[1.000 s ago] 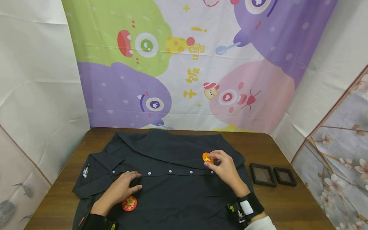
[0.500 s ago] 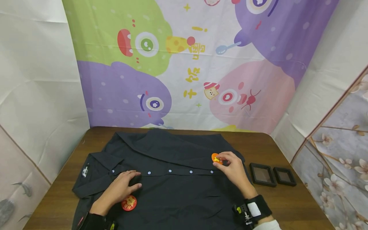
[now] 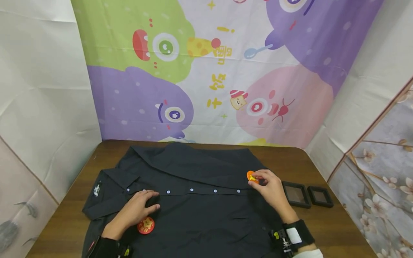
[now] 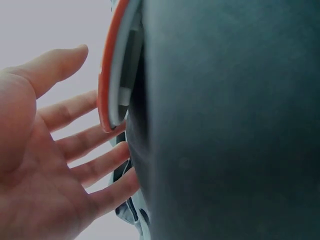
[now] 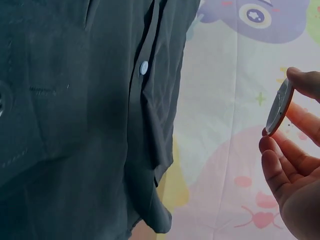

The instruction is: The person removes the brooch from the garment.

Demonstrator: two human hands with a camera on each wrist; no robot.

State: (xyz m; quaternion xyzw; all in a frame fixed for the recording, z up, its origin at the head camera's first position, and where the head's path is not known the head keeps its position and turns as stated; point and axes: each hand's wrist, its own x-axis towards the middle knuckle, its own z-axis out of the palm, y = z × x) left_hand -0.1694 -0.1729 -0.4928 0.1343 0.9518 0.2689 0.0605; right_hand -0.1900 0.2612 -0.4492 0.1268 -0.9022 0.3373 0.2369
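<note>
A black button-up shirt (image 3: 200,218) lies spread on the table with a row of white buttons. My right hand (image 3: 272,188) pinches an orange round pin badge (image 3: 251,177) with a yellow figure, held above the shirt's right part. In the right wrist view the badge (image 5: 280,106) is edge-on between thumb and fingers. My left hand (image 3: 133,209) rests on the shirt's left side with fingers spread and loose. Just by its wrist lies a red round badge (image 3: 146,225) with a gold star; in the left wrist view the badge's (image 4: 111,70) rim and back stand beside the fingers.
Two dark square frames, a larger one (image 3: 296,194) and a smaller one (image 3: 320,196), lie on the wooden table (image 3: 332,229) to the right of the shirt. A cartoon-printed cloth (image 3: 206,129) hangs behind the table. A white pattern (image 3: 96,190) marks the shirt's left part.
My right hand has moved to the right across the shirt, carrying the orange badge. The left hand and the red badge have stayed in place.
</note>
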